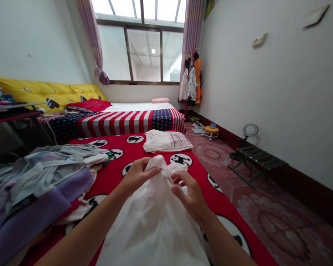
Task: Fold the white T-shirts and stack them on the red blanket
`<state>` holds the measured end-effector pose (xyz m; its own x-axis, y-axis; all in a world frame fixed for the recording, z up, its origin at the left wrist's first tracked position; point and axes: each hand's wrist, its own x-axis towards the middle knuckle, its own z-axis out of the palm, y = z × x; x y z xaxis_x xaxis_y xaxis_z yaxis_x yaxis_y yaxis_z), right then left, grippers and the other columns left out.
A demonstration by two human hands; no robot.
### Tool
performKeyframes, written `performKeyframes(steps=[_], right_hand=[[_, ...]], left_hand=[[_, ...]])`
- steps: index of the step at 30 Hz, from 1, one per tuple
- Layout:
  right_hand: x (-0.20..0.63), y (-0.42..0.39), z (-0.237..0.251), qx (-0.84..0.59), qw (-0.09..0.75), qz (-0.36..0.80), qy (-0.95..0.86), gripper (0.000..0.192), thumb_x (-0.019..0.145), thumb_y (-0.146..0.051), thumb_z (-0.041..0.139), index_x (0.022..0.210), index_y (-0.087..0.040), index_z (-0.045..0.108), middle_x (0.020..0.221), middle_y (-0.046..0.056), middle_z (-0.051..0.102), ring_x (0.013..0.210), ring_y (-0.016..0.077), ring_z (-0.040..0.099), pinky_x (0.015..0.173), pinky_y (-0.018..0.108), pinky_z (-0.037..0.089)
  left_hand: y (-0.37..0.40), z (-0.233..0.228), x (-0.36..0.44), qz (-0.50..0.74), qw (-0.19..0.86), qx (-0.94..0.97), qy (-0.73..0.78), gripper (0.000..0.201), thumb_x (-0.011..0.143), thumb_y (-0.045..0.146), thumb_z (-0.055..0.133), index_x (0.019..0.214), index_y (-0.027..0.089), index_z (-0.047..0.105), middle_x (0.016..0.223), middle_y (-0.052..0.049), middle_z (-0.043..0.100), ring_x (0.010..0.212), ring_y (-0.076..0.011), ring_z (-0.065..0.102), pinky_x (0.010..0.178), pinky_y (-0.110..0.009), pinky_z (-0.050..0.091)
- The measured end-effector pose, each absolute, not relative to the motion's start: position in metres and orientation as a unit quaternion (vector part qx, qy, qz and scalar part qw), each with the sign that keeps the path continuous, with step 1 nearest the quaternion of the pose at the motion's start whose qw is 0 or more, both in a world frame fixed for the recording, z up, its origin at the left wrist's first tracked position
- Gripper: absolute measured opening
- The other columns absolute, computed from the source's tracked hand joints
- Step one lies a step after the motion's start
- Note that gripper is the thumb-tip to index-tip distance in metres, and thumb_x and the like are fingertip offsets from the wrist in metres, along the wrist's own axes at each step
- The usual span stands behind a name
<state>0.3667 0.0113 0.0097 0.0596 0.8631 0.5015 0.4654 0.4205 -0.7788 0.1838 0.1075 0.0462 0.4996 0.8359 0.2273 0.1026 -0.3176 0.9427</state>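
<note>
A white garment (152, 221) lies spread over the red cartoon-print bedspread (119, 173) in front of me. My left hand (137, 173) grips its far edge, fingers curled over the bunched cloth. My right hand (190, 195) pinches the same edge a little to the right. A folded white shirt with a pink print (166, 141) rests farther up the bed, apart from both hands.
A heap of purple, grey and white clothes (41, 177) fills the bed's left side. Beyond lie a stars-and-stripes blanket (122, 122) and yellow cushions (44, 92). On the tiled floor to the right stand a folding stool (255, 157) and a ring light (250, 130).
</note>
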Motion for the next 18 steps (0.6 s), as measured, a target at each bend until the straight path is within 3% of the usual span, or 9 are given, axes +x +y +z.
performKeyframes(steps=[2, 4, 7, 9, 12, 15, 18], right_hand=[[0.354, 0.006, 0.011, -0.487, 0.485, 0.217, -0.693, 0.052, 0.075, -0.045, 0.070, 0.119, -0.020, 0.057, 0.113, 0.007, 0.063, 0.097, 0.0215, 0.059, 0.084, 0.032, 0.046], [0.342, 0.001, 0.013, -0.470, 0.471, 0.258, -0.701, 0.053, 0.077, -0.037, 0.068, 0.126, -0.020, 0.054, 0.118, 0.009, 0.062, 0.103, 0.0233, 0.058, 0.089, 0.034, 0.045], [0.335, -0.001, 0.016, -0.422, 0.518, 0.399, -0.628, 0.031, 0.089, -0.033, 0.052, 0.115, -0.020, 0.064, 0.102, 0.005, 0.069, 0.093, 0.0210, 0.063, 0.086, 0.032, 0.046], [0.341, 0.004, 0.014, -0.397, 0.590, 0.494, -0.501, 0.030, 0.087, -0.037, 0.054, 0.109, -0.019, 0.066, 0.092, 0.004, 0.071, 0.081, 0.0195, 0.065, 0.080, 0.031, 0.049], [0.363, 0.021, 0.001, -0.429, 0.660, 0.528, -0.319, 0.036, 0.078, -0.045, 0.064, 0.098, -0.016, 0.068, 0.081, 0.005, 0.072, 0.067, 0.0182, 0.064, 0.067, 0.029, 0.051], [0.390, 0.037, -0.016, -0.545, 0.602, 0.510, -0.283, 0.032, 0.070, -0.045, 0.070, 0.081, -0.015, 0.066, 0.069, 0.003, 0.068, 0.057, 0.0151, 0.059, 0.051, 0.024, 0.045], [0.405, 0.043, -0.027, -0.634, 0.516, 0.461, -0.345, 0.030, 0.067, -0.042, 0.072, 0.079, -0.015, 0.066, 0.070, 0.002, 0.067, 0.058, 0.0139, 0.058, 0.047, 0.021, 0.040]], left_hand=[[0.099, 0.054, 0.180, 0.408, 0.483, 0.707, 0.316, 0.034, 0.074, 0.040, 0.074, 0.086, 0.015, 0.055, 0.073, 0.001, 0.062, 0.064, -0.0120, 0.056, 0.056, -0.019, 0.041], [0.094, 0.064, 0.182, 0.437, 0.471, 0.704, 0.302, 0.036, 0.074, 0.037, 0.074, 0.095, 0.017, 0.053, 0.078, 0.000, 0.064, 0.068, -0.0132, 0.059, 0.058, -0.020, 0.044], [0.097, 0.081, 0.193, 0.489, 0.437, 0.707, 0.264, 0.044, 0.075, 0.036, 0.074, 0.109, 0.017, 0.053, 0.086, -0.002, 0.065, 0.076, -0.0156, 0.063, 0.063, -0.022, 0.049], [0.106, 0.086, 0.201, 0.516, 0.412, 0.713, 0.233, 0.051, 0.076, 0.037, 0.073, 0.119, 0.018, 0.051, 0.102, -0.006, 0.064, 0.090, -0.0190, 0.064, 0.074, -0.027, 0.052], [0.120, 0.073, 0.204, 0.516, 0.332, 0.748, 0.254, 0.047, 0.080, 0.035, 0.068, 0.122, 0.020, 0.053, 0.123, -0.011, 0.057, 0.109, -0.0229, 0.059, 0.092, -0.037, 0.049], [0.122, 0.040, 0.195, 0.477, 0.242, 0.779, 0.327, 0.027, 0.083, 0.029, 0.062, 0.108, 0.019, 0.062, 0.115, -0.009, 0.061, 0.109, -0.0238, 0.058, 0.096, -0.041, 0.046], [0.112, 0.003, 0.183, 0.426, 0.212, 0.803, 0.359, 0.021, 0.085, 0.024, 0.056, 0.104, 0.019, 0.065, 0.113, -0.009, 0.062, 0.109, -0.0238, 0.058, 0.097, -0.042, 0.046]])
